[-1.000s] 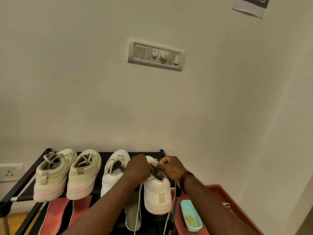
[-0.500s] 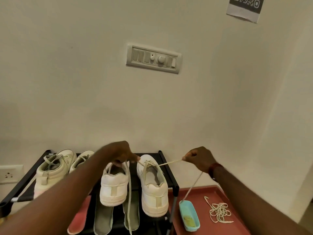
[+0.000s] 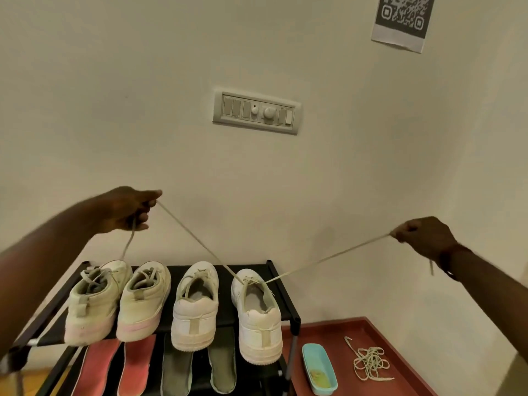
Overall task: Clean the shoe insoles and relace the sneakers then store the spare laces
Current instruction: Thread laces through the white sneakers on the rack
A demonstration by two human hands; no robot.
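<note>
**A:** How far along is the relacing?

**B:** Partway through, I'd judge. The left hand (image 3: 130, 208) pinches one end of the lace (image 3: 197, 238), raised up and to the left, with a tail hanging below the fist. The right hand (image 3: 425, 237) is clenched on the other end, out to the right. Both strands run taut down to the far end of the sneaker (image 3: 258, 315), which stands at the right end of the rack (image 3: 295, 321), on its top shelf.

**A:** And the other shoes?

**B:** The second sneaker (image 3: 195, 307), just left of it, shows lace across its tongue. The cream pair (image 3: 94, 304) at the left looks laced too. So this one seems to be the last. Only its eyelets nearest the toe look threaded, though that part is too small to be sure.

**A:** Insoles?

**B:** Four lie on the lower shelf, near us. Two red insoles (image 3: 98, 367) are at the left and two grey insoles (image 3: 175, 372) are to their right. None is back in a shoe. Whether they've been cleaned I cannot tell.

**A:** Spare laces?

**B:** The spare laces (image 3: 370, 362) lie in a loose tangle on the tray (image 3: 328, 327), right of the rack. Near them is a blue dish (image 3: 318, 368) with something yellowish in it. They're not stored yet.

**A:** So what's left?

**B:** Cross the lace up the remaining eyelets and tie it. Then sort out the insoles and put the tangle away.
</note>
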